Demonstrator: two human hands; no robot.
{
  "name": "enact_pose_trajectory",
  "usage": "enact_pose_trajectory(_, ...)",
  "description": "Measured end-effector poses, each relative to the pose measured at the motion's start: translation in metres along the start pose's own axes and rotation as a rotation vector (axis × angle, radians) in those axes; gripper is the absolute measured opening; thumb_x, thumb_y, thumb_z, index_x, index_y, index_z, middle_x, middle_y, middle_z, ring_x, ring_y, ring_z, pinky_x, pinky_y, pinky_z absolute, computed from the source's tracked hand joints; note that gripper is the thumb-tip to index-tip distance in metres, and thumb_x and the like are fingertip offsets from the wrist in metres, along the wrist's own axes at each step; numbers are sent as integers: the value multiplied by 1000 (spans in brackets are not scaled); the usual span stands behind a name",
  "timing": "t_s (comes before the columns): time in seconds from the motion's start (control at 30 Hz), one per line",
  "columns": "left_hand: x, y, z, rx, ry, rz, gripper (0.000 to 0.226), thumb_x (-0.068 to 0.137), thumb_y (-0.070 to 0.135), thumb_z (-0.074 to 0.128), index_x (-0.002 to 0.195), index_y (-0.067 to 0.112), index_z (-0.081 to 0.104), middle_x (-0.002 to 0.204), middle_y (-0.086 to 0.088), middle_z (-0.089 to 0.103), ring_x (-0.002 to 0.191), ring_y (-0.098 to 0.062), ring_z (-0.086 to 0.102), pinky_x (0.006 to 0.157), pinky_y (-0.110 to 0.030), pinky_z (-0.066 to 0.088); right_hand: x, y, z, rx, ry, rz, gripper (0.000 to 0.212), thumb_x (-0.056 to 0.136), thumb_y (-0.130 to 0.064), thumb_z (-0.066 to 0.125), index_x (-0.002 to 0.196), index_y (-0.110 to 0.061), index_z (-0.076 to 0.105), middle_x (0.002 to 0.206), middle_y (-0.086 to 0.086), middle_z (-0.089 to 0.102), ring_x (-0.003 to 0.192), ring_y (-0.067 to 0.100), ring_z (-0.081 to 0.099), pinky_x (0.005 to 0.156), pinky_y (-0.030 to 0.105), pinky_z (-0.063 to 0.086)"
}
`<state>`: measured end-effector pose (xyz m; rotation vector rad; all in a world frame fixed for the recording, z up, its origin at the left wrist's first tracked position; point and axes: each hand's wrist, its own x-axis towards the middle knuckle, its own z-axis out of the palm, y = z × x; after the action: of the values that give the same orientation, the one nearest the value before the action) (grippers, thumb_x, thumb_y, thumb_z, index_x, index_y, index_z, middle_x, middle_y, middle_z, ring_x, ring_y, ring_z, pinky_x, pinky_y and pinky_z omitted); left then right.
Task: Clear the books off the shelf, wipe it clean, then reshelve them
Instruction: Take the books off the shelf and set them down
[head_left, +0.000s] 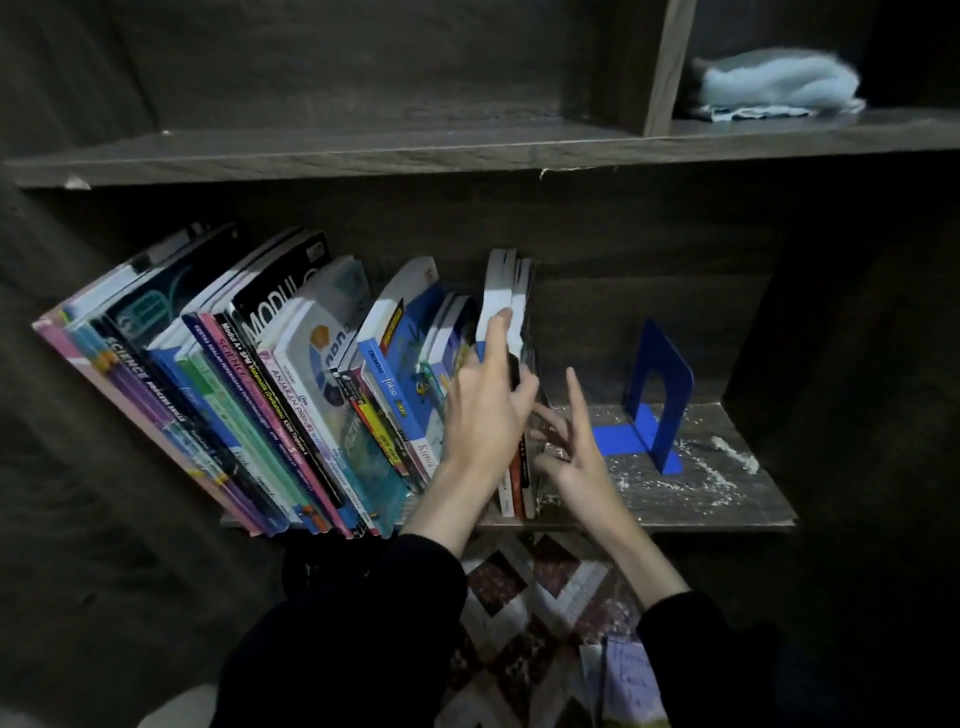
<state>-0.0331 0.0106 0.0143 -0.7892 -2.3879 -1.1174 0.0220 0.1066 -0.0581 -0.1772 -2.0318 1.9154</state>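
A row of colourful books leans to the left on the lower shelf of a dark wooden bookcase. At the row's right end stand a few thin upright books. My left hand grips them, fingers laid over their white page edges and thumb on the near side. My right hand is just right of these books with fingers spread and straight, fingertips touching their right side low down. The bare part of the shelf is speckled with white dust.
A blue metal bookend stands on the shelf right of my hands. A folded light blue cloth lies in the upper right compartment. The upper shelf board overhangs the books. A patterned mat covers the floor below.
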Motion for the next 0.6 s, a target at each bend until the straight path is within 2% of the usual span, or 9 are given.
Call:
enact_pose_trajectory(0.07, -8, -5, -8, -116, 17, 10, 50, 90, 14, 60, 135, 18, 38, 63, -1, 52, 42, -9, 40, 42, -19, 29, 10, -7, -11, 65, 16, 51, 97, 86, 7, 56, 140, -56, 5, 147, -1, 43, 123, 7, 52, 104, 40, 43)
enact_pose_trajectory(0.13, -18, -5, -21, -185, 44, 6, 47, 89, 14, 63, 131, 19, 43, 53, 3, 46, 38, -5, 34, 38, -14, 24, 25, -14, -23, 95, -4, 118, 99, 83, -14, 66, 145, -51, -2, 159, 0, 20, 141, 18, 31, 114, 41, 28)
enact_pose_trajectory(0.17, -23, -3, -30, -211, 59, 2, 45, 88, 15, 64, 128, 22, 45, 51, 1, 47, 37, -7, 37, 36, -15, 28, 32, -18, -28, 82, -22, 151, 103, 80, -27, 70, 147, -49, -5, 161, 0, 11, 144, 19, 23, 115, 39, 24)
enact_pose_trajectory(0.23, -31, 6, -53, -302, 75, -30, 38, 86, 19, 66, 117, 33, 49, 58, -6, 62, 44, -16, 55, 42, -29, 48, 41, -23, -35, 12, -93, 199, 120, 61, -54, 81, 145, -54, -4, 162, -2, 3, 146, 18, 17, 118, 45, 21)
enact_pose_trajectory(0.3, -33, 13, -77, -407, 88, -103, 33, 82, 16, 67, 102, 37, 51, 74, 9, 70, 60, -14, 66, 53, -33, 57, 42, -23, -41, 1, -206, 239, 129, 44, -66, 85, 142, -60, 2, 161, -4, 13, 143, 18, 25, 117, 49, 22)
enact_pose_trajectory(0.37, -31, 12, -97, -514, 105, -166, 33, 80, 9, 68, 92, 36, 52, 78, 21, 68, 67, -3, 67, 58, -25, 56, 37, -23, -45, 63, -309, 265, 131, 39, -63, 88, 144, -57, 11, 156, -5, 27, 136, 16, 38, 114, 43, 29)
enact_pose_trajectory(0.47, -32, 0, -114, -743, 152, -328, 31, 80, 1, 67, 89, 28, 55, 76, 8, 70, 73, -13, 70, 62, -32, 56, 18, -27, -48, 69, -380, 229, 127, 42, -61, 88, 142, -60, 10, 151, -18, 21, 136, 9, 33, 106, 31, 36)
enact_pose_trajectory(0.53, -41, -12, -115, -818, 164, -439, 34, 79, 4, 68, 96, 33, 59, 99, -2, 71, 88, -27, 70, 74, -42, 58, -2, -32, -46, 9, -391, 199, 113, 60, -48, 85, 139, -65, 5, 151, -22, 15, 139, 4, 25, 105, 24, 39)
enact_pose_trajectory(0.6, -57, -22, -110, -754, 162, -488, 52, 81, 11, 68, 110, 52, 55, 134, -4, 54, 100, -36, 65, 86, -52, 54, -22, -35, -42, -104, -386, 165, 98, 77, -31, 75, 138, -66, 7, 145, -34, 16, 133, -11, 24, 96, 7, 38)
